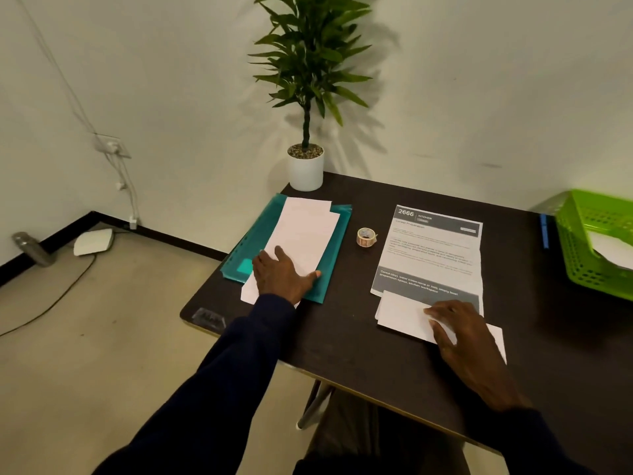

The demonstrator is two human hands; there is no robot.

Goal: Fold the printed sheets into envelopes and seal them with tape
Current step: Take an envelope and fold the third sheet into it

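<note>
A printed sheet (pixel 433 248) with a dark "2666 KITCHEN" header lies flat on the dark table (pixel 342 334). Its near end is folded up into a white flap (pixel 400 313), and my right hand (pixel 462 341) presses flat on that fold. To the left, a stack of white sheets (pixel 305 234) rests on a teal plastic folder (pixel 337 241). My left hand (pixel 281 275) lies flat on the near end of that stack, fingers spread. A small roll of tape (pixel 365 236) stands between the folder and the printed sheet.
A potted plant in a white pot (pixel 306 171) stands at the table's back left corner. A green perforated basket (pixel 596 241) holding white paper sits at the right edge, a blue pen (pixel 544 231) beside it. Cables and a white device (pixel 93 241) lie on the floor at left.
</note>
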